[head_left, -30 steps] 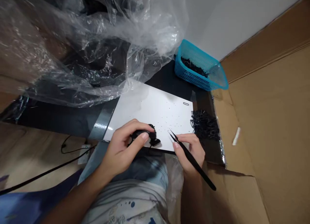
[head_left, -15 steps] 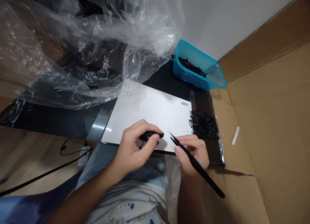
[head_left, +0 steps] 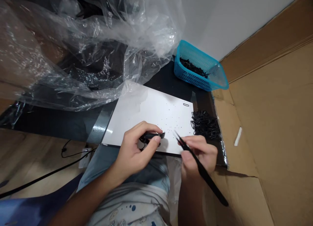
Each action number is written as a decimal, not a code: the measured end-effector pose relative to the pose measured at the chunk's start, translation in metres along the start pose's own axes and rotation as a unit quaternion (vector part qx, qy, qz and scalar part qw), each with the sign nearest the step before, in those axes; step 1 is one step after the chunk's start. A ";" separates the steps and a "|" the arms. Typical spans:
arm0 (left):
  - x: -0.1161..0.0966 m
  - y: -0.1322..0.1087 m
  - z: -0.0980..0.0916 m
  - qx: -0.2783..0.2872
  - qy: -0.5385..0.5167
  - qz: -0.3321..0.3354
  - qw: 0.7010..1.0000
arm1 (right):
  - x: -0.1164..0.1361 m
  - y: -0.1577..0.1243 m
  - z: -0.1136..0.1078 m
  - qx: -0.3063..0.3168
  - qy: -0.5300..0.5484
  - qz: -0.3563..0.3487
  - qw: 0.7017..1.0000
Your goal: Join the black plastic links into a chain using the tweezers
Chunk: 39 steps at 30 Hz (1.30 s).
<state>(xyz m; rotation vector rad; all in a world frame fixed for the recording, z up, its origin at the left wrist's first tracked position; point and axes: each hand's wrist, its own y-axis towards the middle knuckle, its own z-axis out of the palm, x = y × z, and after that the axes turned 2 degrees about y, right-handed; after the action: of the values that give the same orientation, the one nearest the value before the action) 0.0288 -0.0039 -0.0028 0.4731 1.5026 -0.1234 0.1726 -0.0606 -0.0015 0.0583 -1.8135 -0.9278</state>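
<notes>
Head view, with a crumpled clear plastic sheet (head_left: 73, 51) heaped at the far left over a black panel (head_left: 52, 120), and a thin black cable (head_left: 41, 178) running low across the cardboard below it. The left hand (head_left: 135, 151) is closed in a firm pinch, thumb and fingers around a small black piece (head_left: 153, 135) whose exact form is partly hidden; it sits over the near edge of a white board (head_left: 146, 112) dotted with tiny black specks. Just right of it, the right hand (head_left: 199, 154) grips black tweezers (head_left: 202, 170) in a narrow pencil hold, their fine tips (head_left: 175, 132) near the piece but apart from it; whether they hold anything is too small to tell. Beyond lie a lone black paper clip (head_left: 186, 104), a tangled pile of black clips (head_left: 204, 125) and a blue basket (head_left: 198, 67) with more black clips, all against cardboard (head_left: 265, 138). Such fine work seems best served by bracing both wrists, keeping the pinch light and bringing the tips in slowly.
</notes>
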 end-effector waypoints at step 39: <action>-0.007 -0.004 -0.021 0.017 0.044 -0.015 0.999 | -0.020 0.021 0.008 -0.099 0.142 0.295 0.940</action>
<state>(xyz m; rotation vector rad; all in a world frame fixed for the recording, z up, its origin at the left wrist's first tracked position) 0.0069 -0.0009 0.0033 0.4885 1.5959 -0.1532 0.1824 -0.0329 -0.0054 -0.4371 -1.3431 -0.6223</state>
